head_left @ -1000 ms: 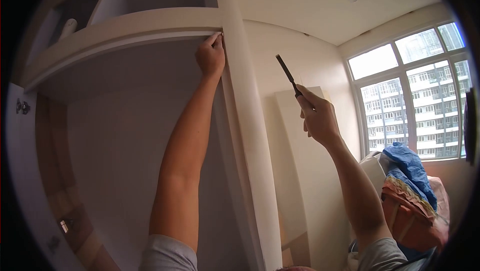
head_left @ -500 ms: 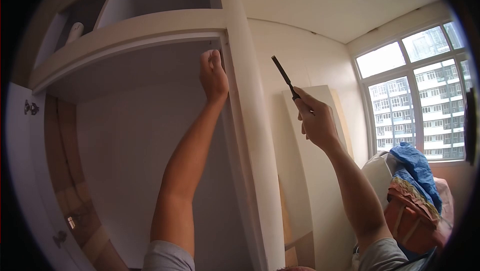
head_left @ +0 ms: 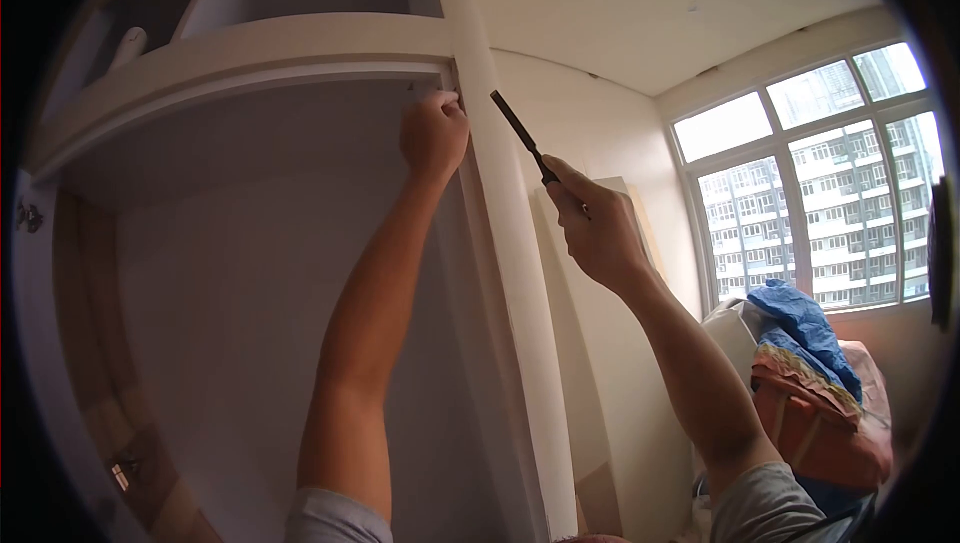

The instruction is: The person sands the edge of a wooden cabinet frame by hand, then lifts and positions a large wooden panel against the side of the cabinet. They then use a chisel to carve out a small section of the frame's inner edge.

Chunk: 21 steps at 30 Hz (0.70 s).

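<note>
My left hand (head_left: 436,133) is raised to the upper right inner corner of the white cabinet frame (head_left: 350,38), its fingers curled in against the side edge; whatever they pinch is too small to make out. To the right, my right hand (head_left: 595,223) grips a thin dark tool (head_left: 518,125) by its lower end. The tool is tilted, its tip pointing up and left beside the cabinet's outer post (head_left: 490,168), apart from my left hand.
A cabinet door (head_left: 35,293) with hinges stands open at the far left. A white cylindrical item (head_left: 130,46) lies in the upper compartment. Pale panels (head_left: 590,343) lean on the wall behind my right arm. Red bags with a blue cover (head_left: 800,328) are piled below the window (head_left: 800,203).
My right hand has moved left with the tool, closer to the cabinet post. My left hand has turned and shifted slightly right at the corner. The view has swung a little right.
</note>
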{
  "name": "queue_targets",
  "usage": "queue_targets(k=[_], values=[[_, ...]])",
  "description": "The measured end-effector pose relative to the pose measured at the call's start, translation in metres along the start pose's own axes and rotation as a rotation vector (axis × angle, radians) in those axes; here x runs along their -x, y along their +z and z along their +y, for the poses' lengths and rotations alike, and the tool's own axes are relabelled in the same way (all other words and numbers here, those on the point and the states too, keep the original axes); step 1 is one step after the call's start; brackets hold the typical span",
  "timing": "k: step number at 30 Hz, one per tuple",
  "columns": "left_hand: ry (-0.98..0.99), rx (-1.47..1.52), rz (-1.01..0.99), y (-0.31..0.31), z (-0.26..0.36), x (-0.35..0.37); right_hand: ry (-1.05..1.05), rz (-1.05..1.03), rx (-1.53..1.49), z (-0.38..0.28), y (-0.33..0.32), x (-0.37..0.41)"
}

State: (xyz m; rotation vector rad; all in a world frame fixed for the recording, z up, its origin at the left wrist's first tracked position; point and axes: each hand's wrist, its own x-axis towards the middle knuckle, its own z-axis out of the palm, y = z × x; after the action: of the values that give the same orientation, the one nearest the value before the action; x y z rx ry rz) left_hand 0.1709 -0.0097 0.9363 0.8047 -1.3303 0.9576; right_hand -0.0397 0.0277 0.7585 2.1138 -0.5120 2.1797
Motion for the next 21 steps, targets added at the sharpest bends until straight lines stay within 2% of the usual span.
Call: queue_targets(k=[4, 6, 11, 13, 15, 19, 21], values=[[0.096, 0.010, 0.072, -0.002, -0.013, 0.014, 0.006, 0.024, 0.010, -0.016, 0.010, -0.004], [-0.061, 0.125, 0.011, -0.012, -0.008, 0.020, 0.022, 0.022, 0.021, -0.023, 0.018, -0.010], [0.023, 0.147, 0.101, -0.004, -0.015, 0.016, -0.095, 0.068, 0.097, -0.028, 0.041, -0.025], [0.029, 0.137, 0.117, 0.001, -0.016, 0.012, -0.070, 0.058, 0.151, -0.033, 0.047, -0.028], [-0.008, 0.303, 0.195, 0.010, -0.020, 0.006, -0.045, 0.055, 0.206, -0.038, 0.049, -0.032], [-0.102, 0.366, 0.186, 0.007, 0.000, 0.030, -0.068, 0.044, 0.320, -0.040, 0.053, -0.046], [0.029, 0.425, 0.202, 0.010, 0.006, 0.047, -0.072, 0.042, 0.357, -0.045, 0.055, -0.049]])
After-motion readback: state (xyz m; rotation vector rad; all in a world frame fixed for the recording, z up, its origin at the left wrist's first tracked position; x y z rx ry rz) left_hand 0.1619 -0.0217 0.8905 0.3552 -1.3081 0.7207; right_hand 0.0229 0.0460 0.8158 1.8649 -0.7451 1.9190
